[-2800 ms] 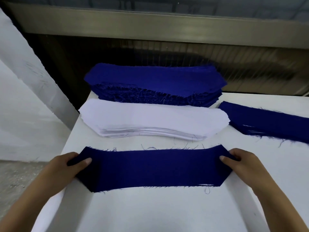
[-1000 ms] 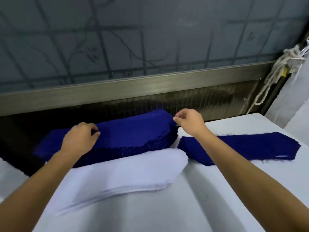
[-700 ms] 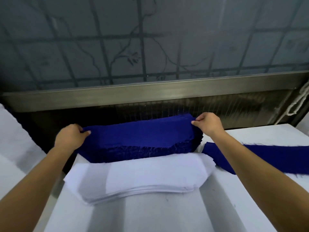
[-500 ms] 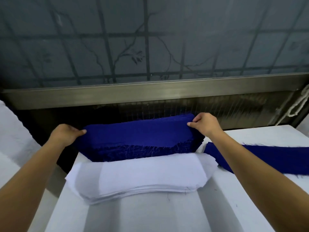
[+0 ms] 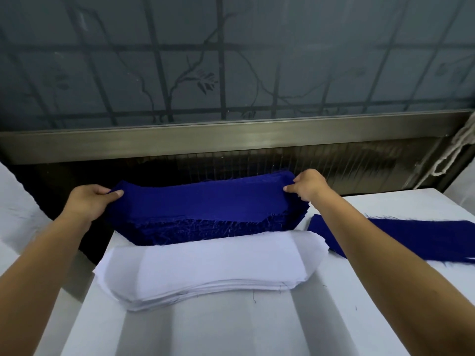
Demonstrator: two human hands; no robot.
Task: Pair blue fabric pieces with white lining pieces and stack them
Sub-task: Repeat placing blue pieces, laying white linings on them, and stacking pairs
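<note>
A thick pile of blue fabric pieces (image 5: 205, 228) lies at the table's far edge. Its top blue piece (image 5: 203, 199) is lifted slightly off the pile. My left hand (image 5: 88, 201) pinches that piece's left end and my right hand (image 5: 308, 186) pinches its right end. Just in front of the blue pile sits a stack of white lining pieces (image 5: 213, 265). To the right, partly behind my right forearm, lies a flat stack of paired pieces with blue on top (image 5: 411, 237).
The white table (image 5: 231, 330) stretches toward me in front of the lining stack. A metal window sill (image 5: 231, 140) and dark glass run behind the piles. White cloth (image 5: 15, 209) hangs at the left. A pale rope (image 5: 457, 147) dangles at the right.
The blue piece I held in front of me went onto the right-hand stack. Both hands then reached to the blue pile, took the top piece by its ends and raised it a little.
</note>
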